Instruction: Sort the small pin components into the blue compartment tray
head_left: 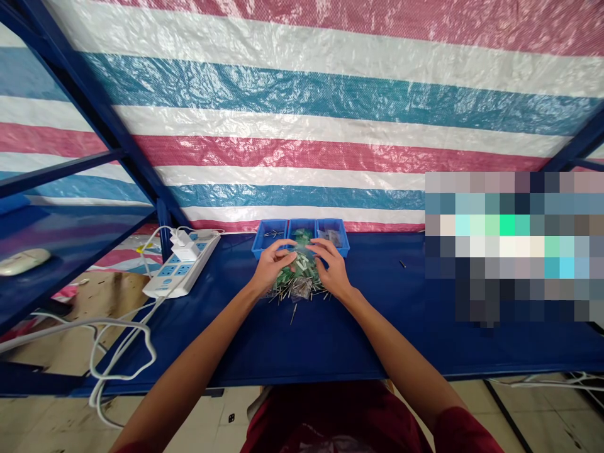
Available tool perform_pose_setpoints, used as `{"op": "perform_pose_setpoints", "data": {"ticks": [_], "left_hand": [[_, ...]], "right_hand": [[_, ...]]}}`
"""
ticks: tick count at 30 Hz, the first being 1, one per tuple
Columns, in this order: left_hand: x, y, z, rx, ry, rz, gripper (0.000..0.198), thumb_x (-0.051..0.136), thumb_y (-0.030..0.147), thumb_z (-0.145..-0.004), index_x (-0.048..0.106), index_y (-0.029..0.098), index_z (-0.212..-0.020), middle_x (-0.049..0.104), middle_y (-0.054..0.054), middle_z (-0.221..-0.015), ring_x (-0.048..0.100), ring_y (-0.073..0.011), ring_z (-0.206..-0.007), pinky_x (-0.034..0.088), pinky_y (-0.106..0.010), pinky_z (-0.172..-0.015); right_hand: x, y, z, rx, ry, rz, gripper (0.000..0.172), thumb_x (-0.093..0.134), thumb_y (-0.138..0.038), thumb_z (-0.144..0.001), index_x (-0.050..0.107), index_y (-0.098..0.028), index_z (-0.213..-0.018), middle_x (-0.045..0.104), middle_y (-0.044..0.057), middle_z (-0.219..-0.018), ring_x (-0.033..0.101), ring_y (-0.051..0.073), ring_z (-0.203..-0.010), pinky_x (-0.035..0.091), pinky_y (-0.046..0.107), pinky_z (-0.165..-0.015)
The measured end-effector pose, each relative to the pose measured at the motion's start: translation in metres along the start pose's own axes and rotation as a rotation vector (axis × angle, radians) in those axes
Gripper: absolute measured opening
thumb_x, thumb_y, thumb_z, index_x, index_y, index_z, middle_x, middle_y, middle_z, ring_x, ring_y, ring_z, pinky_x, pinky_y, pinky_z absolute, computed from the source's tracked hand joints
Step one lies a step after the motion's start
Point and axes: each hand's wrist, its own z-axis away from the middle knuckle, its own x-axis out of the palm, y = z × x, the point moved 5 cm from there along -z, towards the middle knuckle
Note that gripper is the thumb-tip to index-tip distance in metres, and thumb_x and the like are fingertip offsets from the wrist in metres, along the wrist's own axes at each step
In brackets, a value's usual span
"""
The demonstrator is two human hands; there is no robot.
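Observation:
A mixed heap (302, 270) of small green pieces, thin metal pins or screws and clear little plastic packets lies on the blue table. My left hand (276, 265) reaches in at the heap's left side, its fingers stretched out and its thumb apart. From the other side my right hand (333, 267) curves over the heap, fingers spread, with the fingertips close to the left ones. Between the fingertips is a hazy greenish patch; whether either hand touches a piece there cannot be made out. Just behind stand three joined blue bins: the left bin (264, 241) holds metal pins, the middle bin (302, 234) green pieces, the right bin (330, 236) clear packets.
At the left, a white power strip (182, 267) carries a plugged-in charger (185, 248), with loose white cables (146, 352) trailing over the edge. One pin (293, 313) lies in front of the heap, and a small dark piece (402, 263) farther right. The right side is pixelated.

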Motion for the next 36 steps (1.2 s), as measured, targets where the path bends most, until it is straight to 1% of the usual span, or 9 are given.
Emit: {"op": "perform_pose_setpoints", "data": {"ticks": [5, 10, 15, 18, 21, 23, 28, 31, 36], "left_hand": [[0.001, -0.005, -0.002, -0.038, -0.027, 0.089, 0.039, 0.068, 0.051, -0.076, 0.065, 0.014, -0.089, 0.061, -0.002, -0.066, 0.057, -0.0128, -0.056, 0.049, -0.027, -0.058], [-0.005, 0.0, -0.003, 0.123, 0.053, -0.143, 0.045, 0.065, 0.059, -0.073, 0.066, 0.014, -0.079, 0.066, -0.009, -0.089, 0.062, -0.0191, -0.078, 0.051, -0.029, -0.066], [-0.001, -0.002, -0.001, 0.052, -0.015, -0.183, 0.043, 0.071, 0.043, -0.074, 0.059, 0.018, -0.106, 0.062, 0.001, -0.065, 0.061, -0.0156, -0.058, 0.05, -0.03, -0.064], [-0.002, 0.0, -0.001, 0.047, 0.016, -0.128, 0.046, 0.071, 0.039, -0.075, 0.054, 0.02, -0.113, 0.059, 0.005, -0.058, 0.058, -0.0131, -0.051, 0.048, -0.027, -0.059], [-0.004, -0.001, -0.002, 0.034, 0.041, -0.047, 0.036, 0.072, 0.04, -0.074, 0.061, 0.018, -0.1, 0.059, 0.004, -0.06, 0.057, -0.0119, -0.052, 0.047, -0.026, -0.058], [-0.003, -0.003, -0.002, 0.016, 0.03, 0.001, 0.033, 0.072, 0.044, -0.073, 0.064, 0.017, -0.09, 0.061, 0.001, -0.064, 0.057, -0.0122, -0.055, 0.048, -0.026, -0.058], [-0.004, -0.006, -0.003, 0.041, 0.025, -0.057, 0.045, 0.059, 0.058, -0.08, 0.068, 0.014, -0.085, 0.064, -0.006, -0.078, 0.06, -0.0156, -0.066, 0.051, -0.029, -0.062], [-0.007, -0.004, -0.004, 0.097, 0.052, -0.209, 0.038, 0.069, 0.053, -0.073, 0.067, 0.015, -0.082, 0.066, -0.007, -0.088, 0.062, -0.0175, -0.074, 0.052, -0.029, -0.066], [-0.002, -0.005, -0.002, 0.014, -0.023, -0.138, 0.041, 0.074, 0.042, -0.071, 0.061, 0.017, -0.101, 0.066, 0.0, -0.07, 0.062, -0.0151, -0.061, 0.052, -0.029, -0.064]], "right_hand": [[0.002, 0.002, 0.0, -0.047, 0.008, 0.027, 0.02, 0.048, -0.02, -0.091, 0.066, -0.021, -0.099, 0.062, 0.011, -0.117, 0.06, 0.021, -0.107, 0.05, 0.039, -0.092], [0.002, 0.009, 0.002, 0.148, 0.02, 0.004, 0.02, 0.052, -0.034, -0.091, 0.066, -0.019, -0.087, 0.069, 0.006, -0.081, 0.065, 0.019, -0.076, 0.053, 0.031, -0.074], [0.003, 0.014, 0.005, 0.265, 0.03, -0.14, 0.03, 0.047, -0.034, -0.093, 0.059, -0.021, -0.118, 0.064, -0.001, -0.065, 0.062, 0.015, -0.057, 0.054, 0.028, -0.062], [0.002, 0.012, 0.004, 0.201, 0.023, -0.142, 0.036, 0.036, -0.029, -0.097, 0.054, -0.024, -0.128, 0.067, 0.004, -0.086, 0.065, 0.016, -0.07, 0.055, 0.03, -0.066], [0.0, 0.006, 0.001, 0.074, 0.018, -0.034, 0.032, 0.043, -0.027, -0.094, 0.06, -0.024, -0.12, 0.058, 0.01, -0.119, 0.062, 0.02, -0.097, 0.056, 0.033, -0.076], [0.0, 0.003, 0.0, 0.019, 0.024, 0.032, 0.025, 0.048, -0.028, -0.092, 0.065, -0.023, -0.109, 0.056, 0.011, -0.123, 0.059, 0.022, -0.106, 0.054, 0.036, -0.084], [0.001, 0.005, 0.0, 0.057, 0.046, 0.008, 0.018, 0.052, -0.03, -0.091, 0.067, -0.02, -0.089, 0.068, 0.007, -0.09, 0.065, 0.019, -0.084, 0.053, 0.033, -0.079], [0.001, 0.01, 0.002, 0.157, 0.062, -0.04, 0.018, 0.056, -0.033, -0.088, 0.067, -0.019, -0.09, 0.07, 0.005, -0.082, 0.065, 0.018, -0.072, 0.053, 0.03, -0.071], [-0.001, 0.014, 0.004, 0.275, 0.081, -0.097, 0.025, 0.05, -0.033, -0.091, 0.065, -0.02, -0.106, 0.065, 0.0, -0.068, 0.06, 0.015, -0.06, 0.051, 0.026, -0.062]]}}
